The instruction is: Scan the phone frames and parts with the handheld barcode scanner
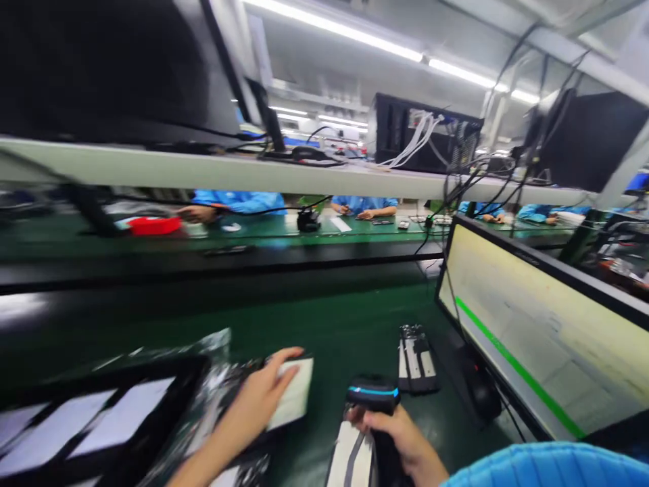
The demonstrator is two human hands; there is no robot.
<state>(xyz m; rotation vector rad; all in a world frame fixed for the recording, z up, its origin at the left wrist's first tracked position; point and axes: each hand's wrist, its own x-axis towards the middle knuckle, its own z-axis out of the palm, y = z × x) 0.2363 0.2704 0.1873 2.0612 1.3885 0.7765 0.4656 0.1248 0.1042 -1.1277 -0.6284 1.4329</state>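
mat (329,331): matt green | scanner (374,396): glossy black plastic | bag (213,379): shiny crinkled foil

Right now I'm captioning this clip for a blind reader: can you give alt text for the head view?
A person's right hand grips a black handheld scanner while the left hand lies flat on a pale card atop a shiny bag, at a green workbench. A monitor stands at right; blue-sleeved co-workers work across.

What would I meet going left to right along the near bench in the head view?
black tray → left hand resting on a white card → scanner gripped by the right hand → black-and-white fixture → monitor
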